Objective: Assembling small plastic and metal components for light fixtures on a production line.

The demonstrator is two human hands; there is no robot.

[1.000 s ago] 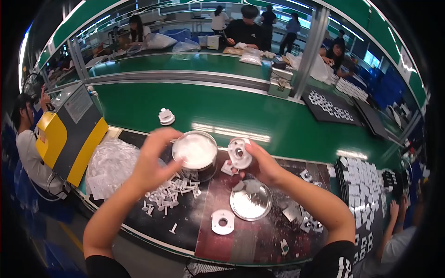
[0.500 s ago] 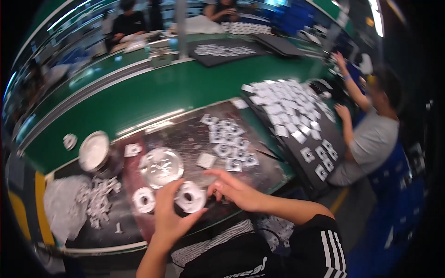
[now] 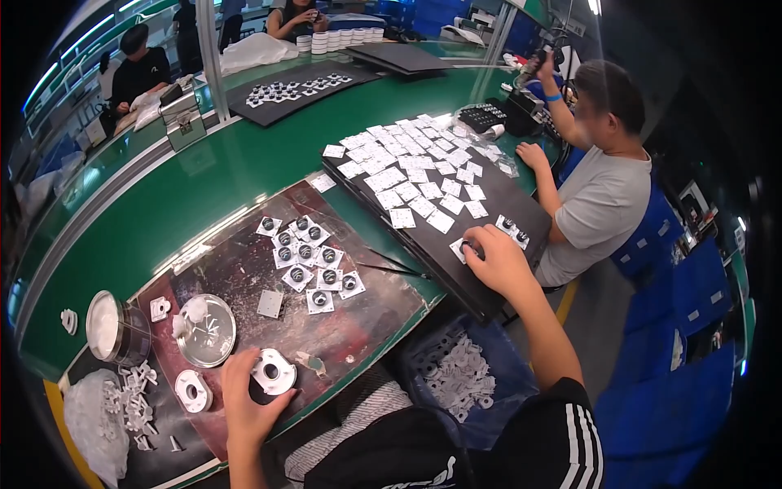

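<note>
My left hand (image 3: 248,407) curls its fingers and thumb around a white round plastic housing (image 3: 274,372) with a hole in the middle, at the near edge of the work mat. Out to the right, my right hand (image 3: 498,259) pinches a small white square plate with a black dome (image 3: 459,249) at the black board's surface; the fingers partly hide it. A second white housing (image 3: 193,391) lies left of my left hand. Just beyond that hand stands a round metal dish (image 3: 226,314) holding small white pieces. Several domed plates (image 3: 305,254) lie grouped on the mat.
Many white square plates (image 3: 407,167) cover the black board (image 3: 521,204). A white tub (image 3: 114,330), a plastic bag (image 3: 90,424) and white pegs (image 3: 138,399) sit at left. Below the table edge is a blue-lined bin (image 3: 456,367) of white parts. A co-worker (image 3: 603,179) sits at right.
My right hand has moved from beside the white housing out to the black board on the right. My left hand stays around the housing. The view has turned toward the right.
</note>
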